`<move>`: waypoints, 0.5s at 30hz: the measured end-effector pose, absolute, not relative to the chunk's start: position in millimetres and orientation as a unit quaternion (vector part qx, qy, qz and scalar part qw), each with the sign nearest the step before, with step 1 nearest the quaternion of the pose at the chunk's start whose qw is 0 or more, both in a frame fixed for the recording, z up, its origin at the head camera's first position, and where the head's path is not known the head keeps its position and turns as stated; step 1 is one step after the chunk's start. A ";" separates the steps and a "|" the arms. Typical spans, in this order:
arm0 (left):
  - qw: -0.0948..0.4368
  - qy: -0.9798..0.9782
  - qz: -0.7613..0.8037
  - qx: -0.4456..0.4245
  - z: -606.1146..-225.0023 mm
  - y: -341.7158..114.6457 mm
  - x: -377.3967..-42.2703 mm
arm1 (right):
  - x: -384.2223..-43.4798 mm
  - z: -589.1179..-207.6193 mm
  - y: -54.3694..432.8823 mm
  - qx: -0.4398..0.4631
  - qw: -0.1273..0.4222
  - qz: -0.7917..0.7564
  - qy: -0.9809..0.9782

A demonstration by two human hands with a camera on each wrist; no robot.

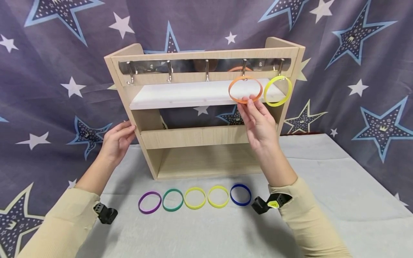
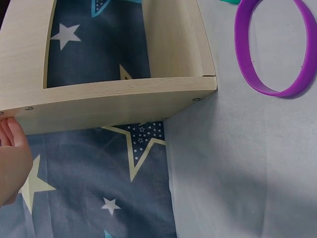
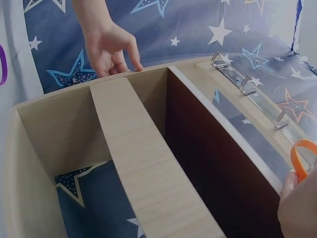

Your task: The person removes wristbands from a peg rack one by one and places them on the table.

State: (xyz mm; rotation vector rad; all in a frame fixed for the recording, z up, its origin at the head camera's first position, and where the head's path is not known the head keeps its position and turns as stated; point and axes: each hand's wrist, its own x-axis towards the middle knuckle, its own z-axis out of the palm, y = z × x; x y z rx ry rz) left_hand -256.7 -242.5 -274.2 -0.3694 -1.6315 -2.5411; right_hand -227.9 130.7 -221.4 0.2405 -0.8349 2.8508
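My right hand (image 1: pixel 259 125) pinches the lower edge of an orange wristband (image 1: pixel 229 91), held upright in front of the second hook from the right (image 1: pixel 244 68). Whether the hook's tip passes inside the band I cannot tell. A yellow wristband (image 1: pixel 275 104) hangs from the rightmost hook (image 1: pixel 280 67). My left hand (image 1: pixel 117 142) rests its fingers against the outer left side of the wooden shelf unit (image 1: pixel 193 138); the left wrist view catches only some of these fingers (image 2: pixel 17 131). In the right wrist view the orange band (image 3: pixel 297 163) is partly cut off.
On the grey cloth (image 1: pixel 180 236) before the unit lie a purple band (image 1: pixel 148 212), a green band (image 1: pixel 173 209), two yellow bands (image 1: pixel 195 207) and a blue band (image 1: pixel 240 204), in a row. Several bare hooks (image 1: pixel 169 71) line the metal rail. A star-patterned curtain (image 1: pixel 206 21) hangs behind.
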 end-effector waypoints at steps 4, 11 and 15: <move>0.050 -0.534 -0.835 -0.119 -274.0 -242.6 -255.8 | -224.5 -217.2 131.5 0.092 0.079 0.951 -0.285; 0.054 -0.539 -0.832 -0.120 -273.6 -242.3 -256.5 | -220.5 -216.4 135.2 0.113 0.068 0.947 -0.294; 0.053 -0.538 -0.832 -0.121 -273.2 -242.1 -256.8 | -219.3 -218.0 138.3 0.124 0.047 0.946 -0.295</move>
